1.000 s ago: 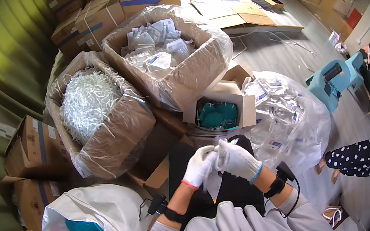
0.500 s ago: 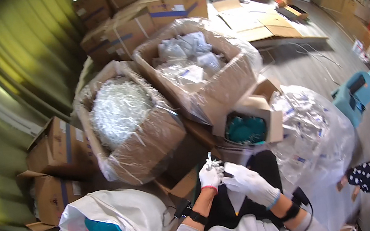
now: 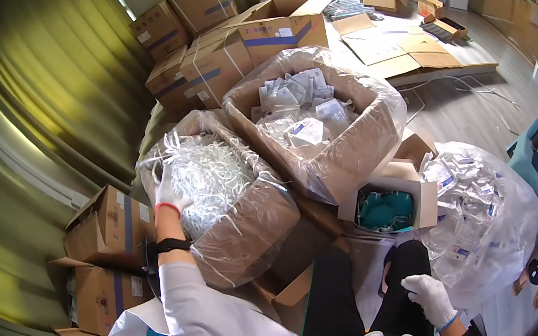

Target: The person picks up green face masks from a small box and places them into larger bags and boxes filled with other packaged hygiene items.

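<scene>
- Lying over the left side of a heap of white strips [image 3: 219,187], your gloved left hand [image 3: 169,190] points away from you, arm outstretched.
- A looser tuft [image 3: 173,145] of strips stands up just beyond its fingers; you cannot tell from this view whether they grip any.
- The heap fills a plastic-lined box [image 3: 252,238], ahead of you and to your left.
- Your gloved right hand [image 3: 432,299] is well apart from the left, by your right knee, fingers curled inward; whether it holds anything, you cannot tell.
- Right of the strips, a 2nd lined box [image 3: 359,156] holds clear packets [image 3: 296,96].
- Nearer your legs, a small open carton [image 3: 425,206] contains teal cup-shaped pieces [image 3: 386,211].
- Beside that carton, to your right, a clear plastic bag [image 3: 523,218] bulges with more packets.
- At your lower left, a white sack [image 3: 136,320] stands open, teal pieces showing inside.
</scene>
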Tool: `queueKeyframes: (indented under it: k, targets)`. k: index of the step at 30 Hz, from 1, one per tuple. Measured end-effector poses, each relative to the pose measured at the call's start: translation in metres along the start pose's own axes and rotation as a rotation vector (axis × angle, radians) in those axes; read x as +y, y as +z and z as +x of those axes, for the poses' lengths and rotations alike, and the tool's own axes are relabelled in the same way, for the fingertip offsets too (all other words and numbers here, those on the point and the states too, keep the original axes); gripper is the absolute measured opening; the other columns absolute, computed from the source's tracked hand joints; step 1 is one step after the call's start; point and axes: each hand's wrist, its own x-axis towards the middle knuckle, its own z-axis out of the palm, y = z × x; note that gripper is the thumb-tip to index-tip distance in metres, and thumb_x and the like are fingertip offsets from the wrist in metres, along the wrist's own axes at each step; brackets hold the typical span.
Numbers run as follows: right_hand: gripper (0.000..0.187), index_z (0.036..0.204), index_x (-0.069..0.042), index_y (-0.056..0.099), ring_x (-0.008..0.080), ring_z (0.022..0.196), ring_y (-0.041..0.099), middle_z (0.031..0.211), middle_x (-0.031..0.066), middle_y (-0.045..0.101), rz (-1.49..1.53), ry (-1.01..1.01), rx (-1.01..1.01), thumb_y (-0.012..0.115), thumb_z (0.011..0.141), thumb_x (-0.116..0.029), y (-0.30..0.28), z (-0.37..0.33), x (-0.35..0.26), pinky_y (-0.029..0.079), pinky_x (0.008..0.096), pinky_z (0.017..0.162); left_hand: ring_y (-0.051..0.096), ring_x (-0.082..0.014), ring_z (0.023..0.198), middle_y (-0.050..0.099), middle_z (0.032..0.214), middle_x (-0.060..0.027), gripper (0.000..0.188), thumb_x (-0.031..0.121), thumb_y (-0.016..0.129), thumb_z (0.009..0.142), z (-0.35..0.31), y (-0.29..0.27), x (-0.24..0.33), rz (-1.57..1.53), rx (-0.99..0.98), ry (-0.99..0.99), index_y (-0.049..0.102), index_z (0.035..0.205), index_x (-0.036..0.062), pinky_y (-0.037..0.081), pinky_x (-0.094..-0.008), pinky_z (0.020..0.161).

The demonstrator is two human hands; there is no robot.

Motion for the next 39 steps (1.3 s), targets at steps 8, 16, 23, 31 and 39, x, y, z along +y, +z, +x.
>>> queueKeyframes:
  k: [8,16,23,31,39]
  targets:
    - [0.064,0.145,-0.004,0.043,0.0333,0.14,0.041,0.149,0.0165,0.045,0.666,-0.067,-0.211,0.056,0.1,-0.048,0.003,0.015,-0.035,0.046,0.0531,0.104,0.056,-0.0322,0.122,0.058,0.134,-0.0192,0.072,0.052,0.071,0.087,0.006,0.012,-0.114,0.642,-0.081,0.137,0.055,0.135,0.0013,0.047,-0.0472,0.098]
    - [0.044,0.068,-0.014,0.043,0.0191,0.059,0.049,0.06,-0.0014,0.048,0.701,-0.372,-0.046,0.049,0.105,-0.036,-0.014,0.062,-0.109,0.047,0.0422,0.073,0.046,-0.0103,0.053,0.055,0.07,-0.0018,0.019,0.022,0.06,0.098,-0.018,0.083,-0.16,0.628,-0.083,0.692,0.063,0.099,0.004,0.038,-0.0309,0.046]
    - [0.034,0.105,-0.015,0.052,0.0123,0.055,0.046,0.072,0.0007,0.045,0.8,-0.32,-0.051,0.047,0.104,-0.049,-0.055,0.05,-0.099,0.033,0.0229,0.04,0.066,-0.0314,0.079,0.052,0.137,-0.0181,0.086,0.016,0.065,0.096,0.025,0.063,-0.061,0.14,-0.287,0.294,0.008,0.16,0.0252,0.059,-0.0455,0.056]
    - [0.076,0.15,-0.016,0.041,0.04,0.148,0.019,0.161,0.0209,0.023,0.659,-0.652,-0.265,0.052,0.093,-0.066,-0.081,0.038,-0.169,0.038,0.0648,0.105,0.03,-0.0293,0.145,0.022,0.163,-0.0154,0.108,0.006,0.08,0.077,-0.008,0.085,-0.013,1.054,-0.182,1.096,0.014,0.161,0.0212,0.045,-0.0358,0.107]
    - [0.034,0.087,-0.009,0.06,0.0129,0.07,0.06,0.077,0.002,0.057,0.721,-0.883,-0.082,0.051,0.105,-0.036,-0.155,0.042,-0.172,0.057,0.0361,0.089,0.038,-0.0356,0.139,0.057,0.14,-0.0127,0.042,0.046,0.069,0.084,-0.114,0.166,0.03,1.887,0.134,0.66,0.073,0.105,0.0103,0.031,-0.0413,0.115]
